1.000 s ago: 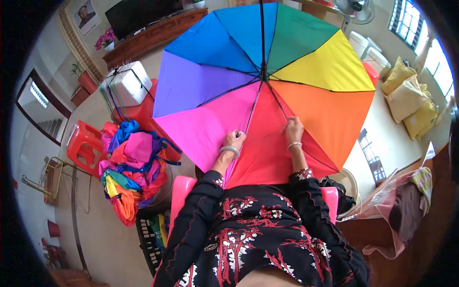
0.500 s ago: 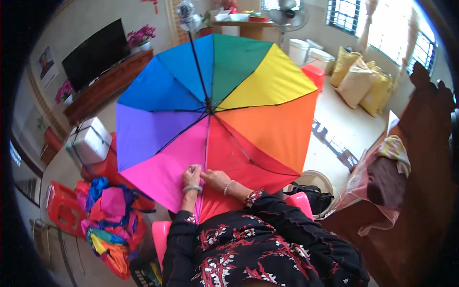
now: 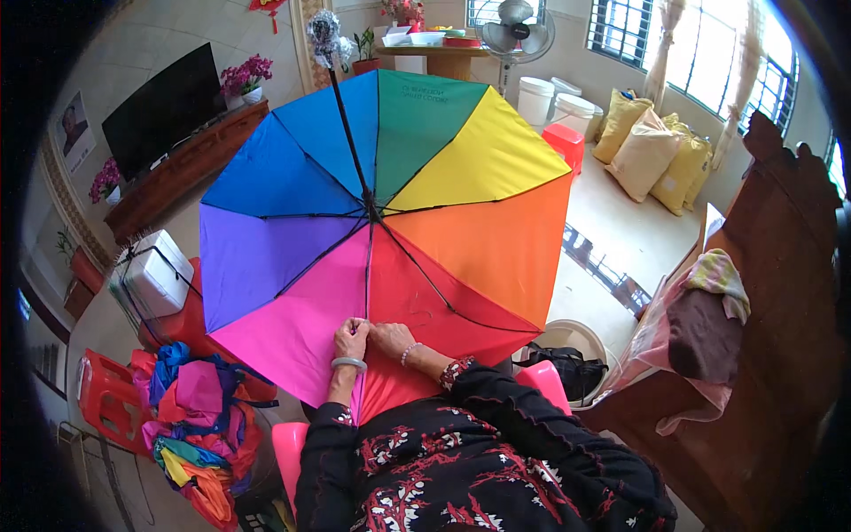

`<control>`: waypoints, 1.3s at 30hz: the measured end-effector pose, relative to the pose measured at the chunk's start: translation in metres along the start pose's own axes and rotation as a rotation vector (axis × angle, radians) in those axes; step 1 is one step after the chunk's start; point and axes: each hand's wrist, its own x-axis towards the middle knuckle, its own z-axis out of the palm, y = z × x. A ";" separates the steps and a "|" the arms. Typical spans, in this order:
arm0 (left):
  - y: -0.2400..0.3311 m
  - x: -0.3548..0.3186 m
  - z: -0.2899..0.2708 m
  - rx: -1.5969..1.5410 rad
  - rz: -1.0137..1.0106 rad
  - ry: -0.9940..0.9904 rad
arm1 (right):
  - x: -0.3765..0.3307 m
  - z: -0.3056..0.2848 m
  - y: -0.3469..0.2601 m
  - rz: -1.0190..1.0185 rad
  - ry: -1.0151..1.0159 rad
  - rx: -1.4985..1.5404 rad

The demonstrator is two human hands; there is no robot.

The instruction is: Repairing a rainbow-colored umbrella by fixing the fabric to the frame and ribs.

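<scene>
1. Rainbow-coloured umbrella sits open before the black blouse, underside up.
2. Left hand pinches the pink-red seam; right hand curls beside it, can't tell on what.
3. Keep that seam taut, imo.

One head-worn fisheye looks down and forward over the umbrella.

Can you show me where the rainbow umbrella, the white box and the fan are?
Rainbow umbrella (image 3: pixel 372 215): head view, on the hub where its ribs meet.
White box (image 3: pixel 160 285): head view, on its side.
Fan (image 3: pixel 517 34): head view, on the middle of its round head.
</scene>
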 end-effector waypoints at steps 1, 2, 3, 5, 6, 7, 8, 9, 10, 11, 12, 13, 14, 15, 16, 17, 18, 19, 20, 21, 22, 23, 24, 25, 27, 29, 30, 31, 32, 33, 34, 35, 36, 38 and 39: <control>-0.003 -0.001 -0.001 0.061 -0.015 0.024 | 0.000 -0.004 -0.005 0.055 0.013 0.041; -0.005 -0.001 0.000 0.123 -0.025 0.042 | 0.001 -0.008 -0.006 0.114 0.031 0.081; -0.007 -0.001 0.000 0.185 -0.035 0.060 | 0.001 -0.010 -0.006 0.115 0.030 0.083; -0.014 -0.001 0.001 0.258 -0.008 0.011 | 0.002 -0.013 -0.006 0.150 0.013 0.091; -0.017 -0.002 0.001 0.329 0.021 -0.038 | 0.002 -0.014 -0.007 0.168 0.004 0.094; -0.019 -0.003 0.001 0.399 0.050 -0.087 | 0.002 -0.016 -0.007 0.168 0.002 0.096; -0.021 -0.003 0.001 0.399 0.048 -0.087 | 0.002 -0.018 -0.007 0.179 -0.008 0.126; -0.023 -0.001 0.002 0.446 0.013 -0.114 | 0.001 -0.019 -0.007 0.189 -0.017 0.157; -0.020 0.001 0.002 0.495 -0.020 -0.141 | 0.002 -0.021 -0.006 0.201 -0.024 0.188; -0.019 0.002 0.001 0.543 -0.053 -0.168 | 0.001 -0.020 -0.005 0.201 -0.023 0.189; -0.019 0.002 0.002 0.544 -0.053 -0.169 | 0.001 -0.017 -0.001 0.194 0.000 0.244; -0.020 0.001 0.002 0.535 -0.030 -0.161 | 0.001 -0.014 0.002 0.188 0.022 0.298; -0.022 0.000 0.003 0.526 -0.007 -0.154 | 0.000 -0.012 0.004 0.181 0.043 0.353; -0.025 -0.001 0.002 0.517 0.009 -0.141 | 0.001 -0.010 0.005 0.178 0.035 0.356; -0.027 -0.002 0.001 0.518 -0.003 -0.137 | 0.002 -0.008 0.006 0.179 0.017 0.371; -0.028 -0.005 0.000 0.521 0.006 -0.121 | 0.001 -0.005 0.005 0.179 -0.009 0.390; -0.030 -0.008 -0.003 0.525 0.008 -0.103 | 0.001 -0.001 0.003 0.178 -0.040 0.413; -0.031 -0.009 -0.007 0.533 0.004 -0.084 | 0.007 0.001 0.006 0.157 -0.032 0.331; -0.017 -0.011 -0.010 0.538 -0.008 -0.114 | 0.010 0.006 0.008 0.137 -0.039 0.261; -0.012 -0.009 -0.010 0.534 -0.001 -0.135 | 0.012 0.005 0.011 0.050 -0.031 0.213; 0.007 -0.009 -0.011 0.553 -0.027 -0.151 | 0.014 0.007 0.014 0.039 0.044 0.258; 0.007 -0.007 -0.003 0.513 -0.021 -0.124 | 0.014 0.005 0.023 0.019 0.004 0.147; -0.007 0.000 0.004 0.476 0.036 -0.080 | 0.017 0.004 0.027 0.033 -0.054 0.067; -0.005 0.004 0.004 0.528 -0.038 -0.077 | 0.017 0.001 0.024 0.072 -0.017 0.222; -0.005 0.003 0.006 0.474 0.032 0.013 | 0.020 -0.001 0.029 0.043 -0.041 0.165; 0.004 -0.003 0.010 0.506 -0.019 -0.027 | 0.016 0.001 0.040 -0.050 0.099 0.371; -0.006 -0.001 0.016 0.569 0.025 0.063 | 0.019 0.004 0.040 0.007 0.039 0.319; -0.009 -0.004 0.010 0.580 -0.010 0.061 | 0.021 0.009 0.038 -0.017 0.030 0.372; -0.006 -0.007 0.006 0.580 -0.037 0.042 | 0.020 0.012 0.035 -0.022 0.026 0.414; -0.005 -0.013 -0.005 0.593 -0.071 0.052 | 0.020 0.020 0.029 -0.032 -0.002 0.436; 0.009 -0.011 0.000 0.511 -0.052 -0.043 | 0.015 0.009 0.039 0.027 -0.017 0.390; 0.012 -0.015 -0.009 0.453 -0.075 -0.096 | 0.017 0.013 0.035 0.046 -0.066 0.376; 0.018 -0.013 -0.006 0.372 -0.059 -0.183 | 0.014 0.006 0.044 0.098 -0.082 0.333; 0.016 -0.002 -0.001 0.323 -0.054 -0.310 | 0.011 0.006 0.049 0.070 -0.026 0.496; 0.013 0.000 -0.004 0.398 -0.002 -0.250 | 0.013 0.006 0.048 0.057 -0.047 0.495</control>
